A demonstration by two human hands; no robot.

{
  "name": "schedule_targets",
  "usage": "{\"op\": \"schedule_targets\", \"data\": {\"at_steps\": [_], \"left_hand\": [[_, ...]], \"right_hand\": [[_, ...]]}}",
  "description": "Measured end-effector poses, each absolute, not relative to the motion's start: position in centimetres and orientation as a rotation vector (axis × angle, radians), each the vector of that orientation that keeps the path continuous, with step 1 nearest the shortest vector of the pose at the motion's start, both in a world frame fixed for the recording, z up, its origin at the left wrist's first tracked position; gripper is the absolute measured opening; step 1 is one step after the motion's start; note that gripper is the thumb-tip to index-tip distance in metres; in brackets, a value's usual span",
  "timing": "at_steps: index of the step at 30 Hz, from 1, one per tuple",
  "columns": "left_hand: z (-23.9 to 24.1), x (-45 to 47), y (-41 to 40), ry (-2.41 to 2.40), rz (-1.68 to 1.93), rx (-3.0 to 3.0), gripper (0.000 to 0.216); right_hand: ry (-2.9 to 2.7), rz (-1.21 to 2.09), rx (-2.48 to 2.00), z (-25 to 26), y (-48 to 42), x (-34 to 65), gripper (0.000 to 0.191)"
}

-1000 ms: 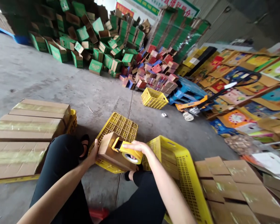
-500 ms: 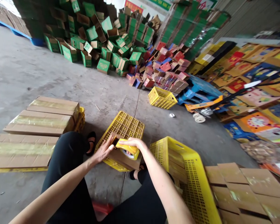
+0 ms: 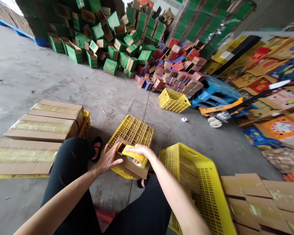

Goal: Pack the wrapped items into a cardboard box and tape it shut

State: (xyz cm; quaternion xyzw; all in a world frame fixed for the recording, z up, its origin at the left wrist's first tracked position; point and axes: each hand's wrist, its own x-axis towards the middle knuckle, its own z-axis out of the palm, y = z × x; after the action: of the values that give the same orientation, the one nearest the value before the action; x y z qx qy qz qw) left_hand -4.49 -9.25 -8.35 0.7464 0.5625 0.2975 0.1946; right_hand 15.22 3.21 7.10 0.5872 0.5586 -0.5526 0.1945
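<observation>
L fingers (image 3: 112,157) now flatter on box (image 3: 129,164)

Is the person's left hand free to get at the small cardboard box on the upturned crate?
Probably yes: the left hand already rests against the cardboard box, with nothing between them; the right hand holds the tape dispenser on top.

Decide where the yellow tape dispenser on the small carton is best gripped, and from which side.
Probably the yellow tape dispenser is best gripped around its body from above, as the right hand does: it lies flat on the cardboard box, roll downward, top exposed. The left hand blocks the box's left side.
</observation>
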Motion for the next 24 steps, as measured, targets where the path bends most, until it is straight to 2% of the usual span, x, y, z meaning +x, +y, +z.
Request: {"op": "schedule_targets", "data": {"at_steps": [6,15,20,24], "left_hand": [[-8.7,-4.3,-9.4,1.636,0.773,2.159,0.105],[-8.3,-4.4,-9.7,1.602,0.756,2.189,0.110],[-8.1,-4.4,-9.7,1.595,0.759,2.170,0.106],[-7.8,-4.4,-9.7,1.579,0.731,2.218,0.098]], "right_hand": [[1.544,-1.501,1.593,7.7,3.1,15.3,0.052],[1.529,-1.574,1.606,8.6,2.7,18.3,0.046],[1.502,-1.566,1.649,8.9,2.4,19.3,0.042],[1.529,-1.552,1.654,8.6,2.1,19.5,0.045]]}}
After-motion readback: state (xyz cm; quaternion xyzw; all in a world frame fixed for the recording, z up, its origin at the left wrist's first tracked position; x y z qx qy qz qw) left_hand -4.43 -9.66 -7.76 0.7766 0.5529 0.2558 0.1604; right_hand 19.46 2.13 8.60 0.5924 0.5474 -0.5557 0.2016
